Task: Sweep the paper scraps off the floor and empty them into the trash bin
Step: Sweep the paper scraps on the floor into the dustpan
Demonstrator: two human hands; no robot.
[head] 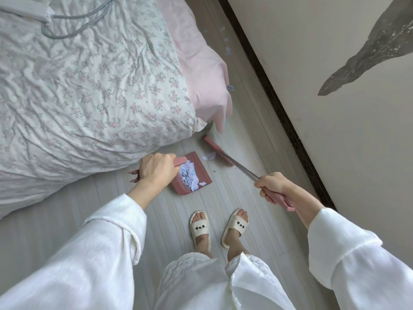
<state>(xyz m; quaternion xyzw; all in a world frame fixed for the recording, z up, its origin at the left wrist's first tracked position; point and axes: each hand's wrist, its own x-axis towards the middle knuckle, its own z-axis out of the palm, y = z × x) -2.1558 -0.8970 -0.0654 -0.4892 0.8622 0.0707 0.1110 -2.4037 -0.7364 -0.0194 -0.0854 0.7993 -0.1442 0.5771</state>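
We stand at the foot of the bed (89,86) with the pink dustpan (196,175) on the floor (201,202) ahead of our feet, its mouth opening toward one o'clock. The few loose paper scraps (209,156) lie just outside that mouth, between the pan's lip and the broom head (218,152), which sits just beyond them at one o'clock. The broom's long axis runs from that head back and right to our right hand (271,186), so a pull toward seven o'clock should carry the scraps in. Our right hand has its fingers wrapped round the broom handle (243,170). Our left hand (156,168), the nearer one to the pan, is curled round the dustpan handle (180,162), steadying it. A heap of scraps already lies inside the pan. More bits lie farther off at twelve o'clock along the wall. We see no trash bin.
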